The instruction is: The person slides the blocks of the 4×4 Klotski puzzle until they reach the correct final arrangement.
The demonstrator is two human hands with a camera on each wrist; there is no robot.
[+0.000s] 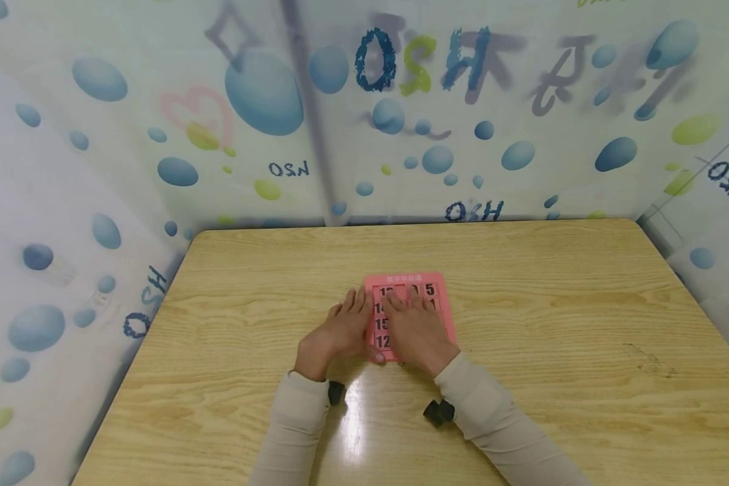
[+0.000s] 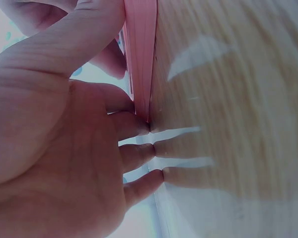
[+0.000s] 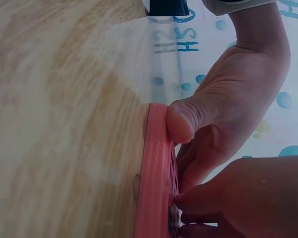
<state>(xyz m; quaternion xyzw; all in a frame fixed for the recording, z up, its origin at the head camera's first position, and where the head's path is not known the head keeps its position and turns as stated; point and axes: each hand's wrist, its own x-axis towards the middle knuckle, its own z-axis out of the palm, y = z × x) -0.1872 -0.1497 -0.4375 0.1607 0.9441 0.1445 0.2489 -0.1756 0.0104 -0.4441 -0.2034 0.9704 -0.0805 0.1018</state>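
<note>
A pink number slide puzzle [image 1: 406, 279] lies flat on the wooden table, its black-numbered tiles partly covered by the hands. My left hand [image 1: 341, 332] holds it at the left edge, with the thumb on the near left corner. In the left wrist view, the fingertips of the left hand [image 2: 74, 148] rest on the table beside the puzzle's side wall [image 2: 140, 54]. My right hand [image 1: 420, 332] lies over the tiles, its extended fingers touching them. From the right wrist, the left thumb appears on the top of the puzzle [image 3: 154, 163], with right-hand fingers [image 3: 201, 202] on its face.
The wooden table [image 1: 553, 304] extends around the puzzle on all sides. Behind it hangs a pale backdrop [image 1: 352, 155] printed with blue and green bubbles and letters. A dark wrist device [image 1: 439, 412] sits under the right sleeve.
</note>
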